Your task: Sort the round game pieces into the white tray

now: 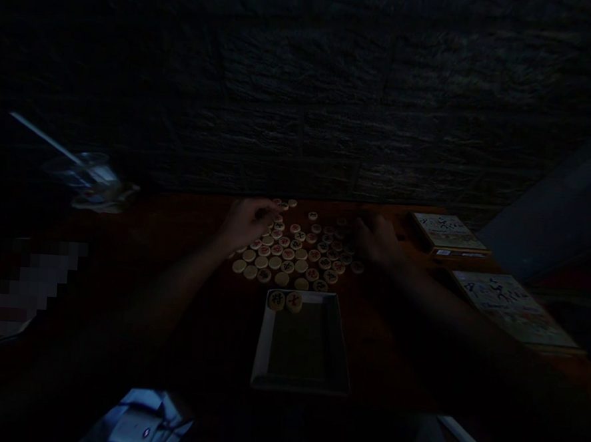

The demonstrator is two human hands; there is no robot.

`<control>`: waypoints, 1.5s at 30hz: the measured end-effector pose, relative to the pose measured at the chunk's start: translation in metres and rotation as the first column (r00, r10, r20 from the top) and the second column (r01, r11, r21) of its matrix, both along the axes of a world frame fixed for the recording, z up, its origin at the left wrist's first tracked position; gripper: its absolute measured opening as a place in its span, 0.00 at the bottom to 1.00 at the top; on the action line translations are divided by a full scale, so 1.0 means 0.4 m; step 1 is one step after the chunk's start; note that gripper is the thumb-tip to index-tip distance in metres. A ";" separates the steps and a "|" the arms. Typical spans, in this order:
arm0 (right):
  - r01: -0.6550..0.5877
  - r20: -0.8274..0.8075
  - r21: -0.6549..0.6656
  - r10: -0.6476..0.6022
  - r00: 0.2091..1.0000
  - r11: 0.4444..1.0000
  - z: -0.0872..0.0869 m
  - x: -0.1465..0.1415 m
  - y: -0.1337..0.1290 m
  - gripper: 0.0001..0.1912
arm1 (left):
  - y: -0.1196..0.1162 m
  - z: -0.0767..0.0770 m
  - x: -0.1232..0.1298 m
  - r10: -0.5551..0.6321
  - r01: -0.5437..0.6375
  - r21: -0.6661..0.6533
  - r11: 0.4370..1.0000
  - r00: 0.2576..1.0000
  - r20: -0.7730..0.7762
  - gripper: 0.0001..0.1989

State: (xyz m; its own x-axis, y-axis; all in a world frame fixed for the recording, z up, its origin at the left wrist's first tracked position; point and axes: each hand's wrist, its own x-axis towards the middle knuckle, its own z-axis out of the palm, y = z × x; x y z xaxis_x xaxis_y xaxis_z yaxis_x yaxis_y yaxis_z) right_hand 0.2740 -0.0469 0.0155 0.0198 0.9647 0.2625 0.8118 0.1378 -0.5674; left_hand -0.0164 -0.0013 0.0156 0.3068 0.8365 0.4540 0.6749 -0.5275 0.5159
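Observation:
Round wooden Chinese chess pieces (301, 254) lie spread over the table, some with red or black characters upward, others blank side up. My left hand (248, 223) is at the far left of the spread, thumb and fingers curled together close to the pieces; what is between the fingertips is hidden. At the right edge of the spread, my right hand (376, 239) rests low beside the pieces, its fingers bent and lost in shadow. In front of me stands an open shallow box tray (263, 342), with two pieces (285, 302) side by side at its far left corner.
Two flat printed boxes (450, 232) lie on the right of the wooden table (176, 207). To the left is a clear cup (91, 175) with a straw. A dark stone wall (302, 115) rises behind the table. The scene is very dim.

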 end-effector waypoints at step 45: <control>-0.015 -0.229 -0.033 0.007 0.973 0.999 -0.020 0.040 0.018 0.20 | 0.054 -0.015 -0.068 0.202 -0.218 -0.068 0.974 0.961 -0.188 0.13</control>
State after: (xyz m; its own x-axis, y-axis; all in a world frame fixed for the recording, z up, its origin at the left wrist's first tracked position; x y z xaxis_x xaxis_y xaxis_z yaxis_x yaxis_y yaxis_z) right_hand 0.2902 -0.0398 0.0073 0.0645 0.9736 0.2191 0.6582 0.1235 -0.7426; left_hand -0.0438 0.0202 0.0095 0.1897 0.9245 0.3306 0.8509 -0.3228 0.4144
